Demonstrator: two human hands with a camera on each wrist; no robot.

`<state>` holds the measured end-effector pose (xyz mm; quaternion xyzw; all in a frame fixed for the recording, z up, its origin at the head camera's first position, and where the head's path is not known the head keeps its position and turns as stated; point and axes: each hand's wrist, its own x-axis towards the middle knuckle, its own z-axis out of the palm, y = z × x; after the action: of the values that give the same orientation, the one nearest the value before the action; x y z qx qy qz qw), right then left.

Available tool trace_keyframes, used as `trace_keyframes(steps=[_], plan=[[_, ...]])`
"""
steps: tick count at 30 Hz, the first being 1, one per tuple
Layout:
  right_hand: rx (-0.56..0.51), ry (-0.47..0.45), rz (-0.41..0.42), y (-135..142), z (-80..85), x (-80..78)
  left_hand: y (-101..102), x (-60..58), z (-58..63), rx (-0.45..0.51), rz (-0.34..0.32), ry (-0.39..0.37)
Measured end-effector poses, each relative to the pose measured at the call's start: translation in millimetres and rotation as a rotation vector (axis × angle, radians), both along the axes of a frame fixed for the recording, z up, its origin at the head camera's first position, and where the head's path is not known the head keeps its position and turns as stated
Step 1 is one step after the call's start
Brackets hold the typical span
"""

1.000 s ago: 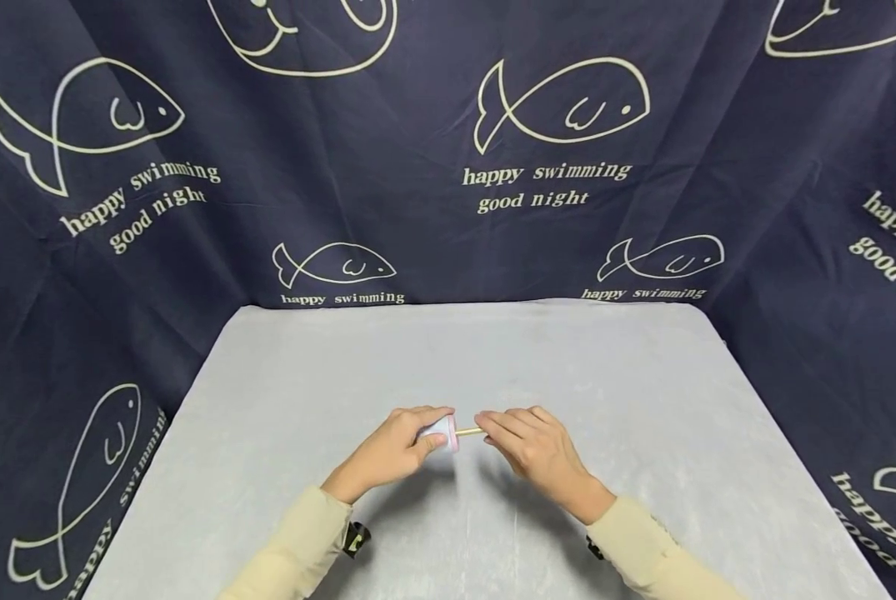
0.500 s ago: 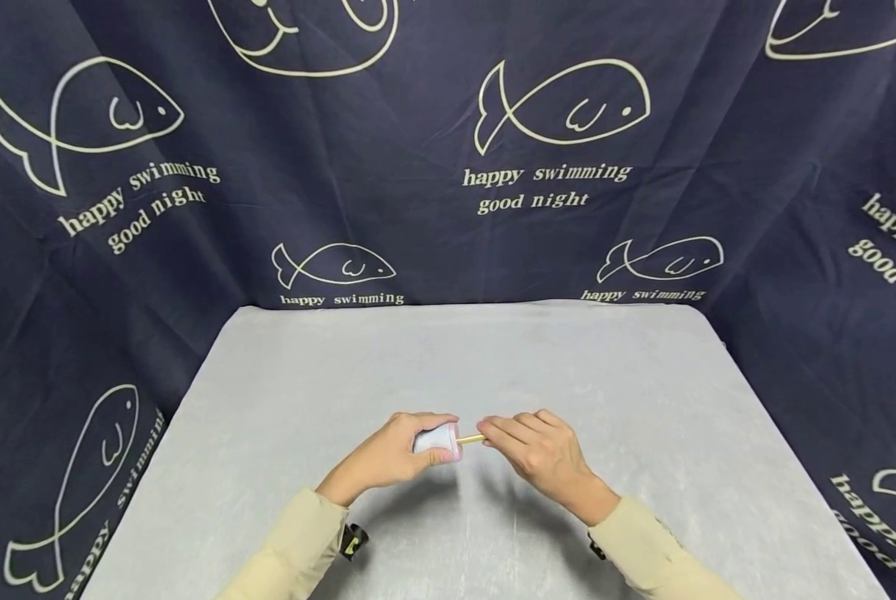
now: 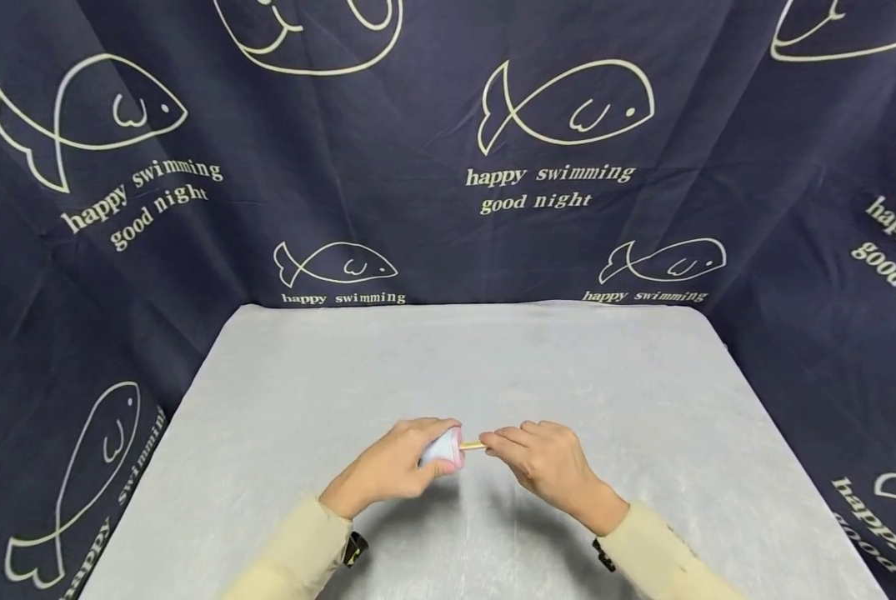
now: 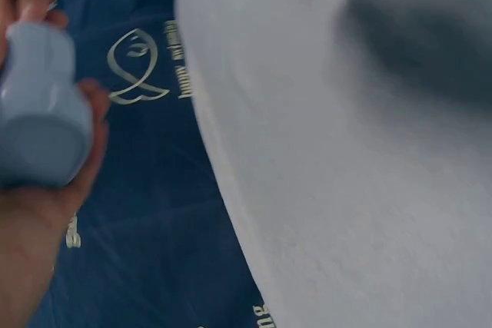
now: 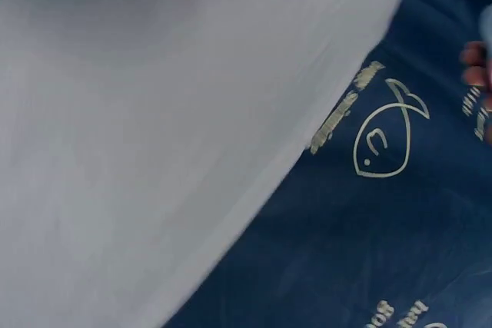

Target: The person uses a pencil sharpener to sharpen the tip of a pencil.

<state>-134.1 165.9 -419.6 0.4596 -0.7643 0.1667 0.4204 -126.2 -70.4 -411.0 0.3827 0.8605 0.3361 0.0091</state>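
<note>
My left hand [image 3: 387, 468] grips a light blue pencil sharpener [image 3: 440, 449] with a pink rim, thumb on the near side and fingers over the far side. A thin yellow pencil [image 3: 473, 446] sticks out of the pink end toward the right. The fingertips of my right hand [image 3: 553, 465] pinch that pencil, a short stretch from the rim; its far end is hidden in the hand. Both things are held over the table. In the left wrist view the sharpener [image 4: 42, 140] shows its wide round base, resting in the palm.
A table with a pale grey cloth [image 3: 463, 358] spreads beneath the hands. Dark blue curtains [image 3: 432, 150] printed with fish and lettering hang behind it and on both sides. Dark bands [image 3: 354, 550] show at the sleeve cuffs.
Both hands have come slightly nearer the person with the sharpener and pencil. The right hand's fingers have turned a little around the pencil, and the sharpener has tilted slightly.
</note>
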Motion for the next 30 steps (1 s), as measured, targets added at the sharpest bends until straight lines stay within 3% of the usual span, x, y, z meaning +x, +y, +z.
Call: trace_keyframes(steps=[3, 7, 9, 10, 12, 15, 17, 21, 25, 30], plan=[[0.002, -0.376, 0.027, 2.8, 1.7, 4.5, 4.7, 4.5, -10.2, -0.058, 0.020, 0.345], [-0.060, -1.135, 0.079, 7.0, 7.3, 7.8, 11.2, 8.5, -24.3, -0.117, 0.028, 0.735], [-0.120, -1.460, 0.074, 8.6, 10.1, 8.3, 13.2, 9.6, -30.5, -0.126, 0.016, 0.850], [-0.143, -1.571, 0.075, 9.2, 10.9, 8.4, 13.8, 10.1, -32.9, -0.123, 0.005, 0.881], [-0.158, -1.674, 0.066, 9.4, 11.6, 8.8, 14.2, 10.9, -36.0, -0.122, -0.009, 0.901], [-0.102, -1.568, 0.002, 7.4, 9.0, 11.0, 13.3, 11.6, -36.9, -0.147, 0.003, 0.878], [-0.063, -1.402, -0.058, 5.3, 4.9, 13.3, 12.3, 11.4, -35.0, -0.175, 0.025, 0.828], [0.003, -0.926, -0.133, 2.7, -6.3, 17.5, 9.2, 9.5, -27.6, -0.212, 0.086, 0.704], [0.066, -0.473, -0.143, 4.2, -18.6, 16.7, 7.0, 7.2, -18.1, -0.192, 0.129, 0.538], [0.140, -0.230, -0.140, 7.1, -29.8, 10.9, 4.1, 4.1, -5.3, -0.157, 0.122, 0.313]])
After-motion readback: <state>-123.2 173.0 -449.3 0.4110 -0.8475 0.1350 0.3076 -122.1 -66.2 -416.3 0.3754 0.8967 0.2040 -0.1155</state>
